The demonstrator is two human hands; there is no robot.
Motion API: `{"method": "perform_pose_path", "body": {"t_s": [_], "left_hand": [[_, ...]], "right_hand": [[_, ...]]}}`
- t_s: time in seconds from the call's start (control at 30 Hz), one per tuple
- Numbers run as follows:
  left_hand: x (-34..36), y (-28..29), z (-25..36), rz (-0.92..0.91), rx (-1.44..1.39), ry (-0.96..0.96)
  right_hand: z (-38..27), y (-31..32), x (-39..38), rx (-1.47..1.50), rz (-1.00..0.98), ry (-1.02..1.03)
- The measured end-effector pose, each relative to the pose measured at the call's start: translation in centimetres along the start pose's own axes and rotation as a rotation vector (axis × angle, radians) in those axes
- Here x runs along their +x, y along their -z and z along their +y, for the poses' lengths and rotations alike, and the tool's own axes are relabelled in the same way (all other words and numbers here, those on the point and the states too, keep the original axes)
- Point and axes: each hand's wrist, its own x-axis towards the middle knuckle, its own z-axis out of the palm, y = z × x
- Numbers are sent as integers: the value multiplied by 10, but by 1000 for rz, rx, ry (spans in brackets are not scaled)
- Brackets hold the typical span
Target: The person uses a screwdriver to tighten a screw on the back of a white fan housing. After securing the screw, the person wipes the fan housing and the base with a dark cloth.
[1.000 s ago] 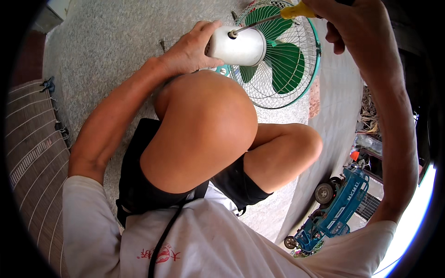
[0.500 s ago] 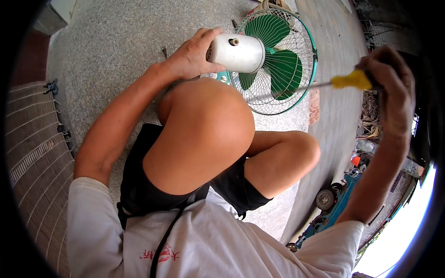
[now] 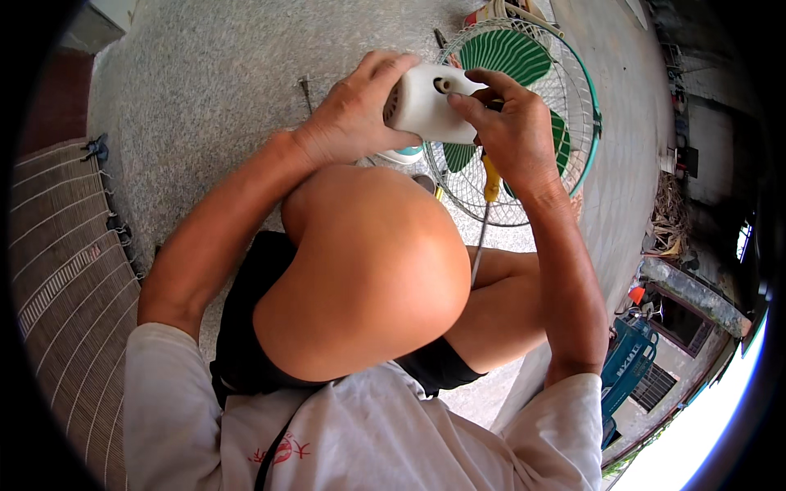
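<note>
A standing fan lies ahead of my knees, with green blades [image 3: 506,56] inside a round wire cage [image 3: 594,123]. My left hand [image 3: 354,105] is closed around the rear of its white motor housing [image 3: 427,113], thumb below and fingers on top. Close to a small brass-coloured knob [image 3: 444,85] in a dark hole on the housing are the thumb and index finger of my right hand [image 3: 517,131]. That hand also keeps a yellow-handled screwdriver [image 3: 491,182] tucked in its palm, the shaft pointing back toward my leg. Whether the fingertips touch the knob, I cannot tell.
Beyond the fan stands a bucket [image 3: 495,11] with things in it. A thin metal tool [image 3: 308,96] lies on the speckled floor [image 3: 205,90]. Part of a white-and-teal base [image 3: 403,155] shows below the housing. A slatted mat [image 3: 70,303] is at left, a blue vehicle [image 3: 626,368] far right.
My right hand has come in from the far right to the motor housing, and the screwdriver has swung to point back toward me. My left hand still grips the housing.
</note>
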Motion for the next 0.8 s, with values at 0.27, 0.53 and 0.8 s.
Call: {"method": "perform_pose_path", "body": {"t_s": [0.27,0.53,0.8], "left_hand": [[-1,0,-5,-2,4,-10],[2,2,-4,-17,-5,-17],[1,4,-3,-17,0,-3]], "right_hand": [[2,-20,9,-174,103,268],[-2,-17,15,-171,88,223],[-6,-9,14,-199,73,325]]}}
